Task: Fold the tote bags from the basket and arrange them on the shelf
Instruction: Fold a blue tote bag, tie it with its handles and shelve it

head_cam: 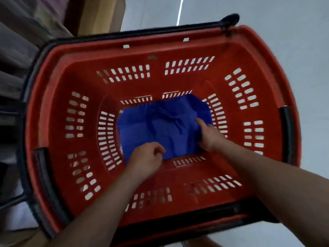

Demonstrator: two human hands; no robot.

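A crumpled blue tote bag (pixel 160 125) lies on the bottom of a red slotted plastic basket (pixel 178 52). Both my arms reach down into the basket. My left hand (pixel 146 157) is at the bag's near edge with its fingers curled onto the fabric. My right hand (pixel 208 134) is at the bag's right side, the index finger stretched out over the cloth and the other fingers curled at the bag's edge. How firmly either hand holds the fabric is unclear because the picture is blurred.
The basket has black handles (pixel 286 132) folded along its rim and stands on a pale grey floor (pixel 267 15). Brown shelving or boxes (pixel 99 13) and stacked fabric (pixel 16 41) are at the upper left.
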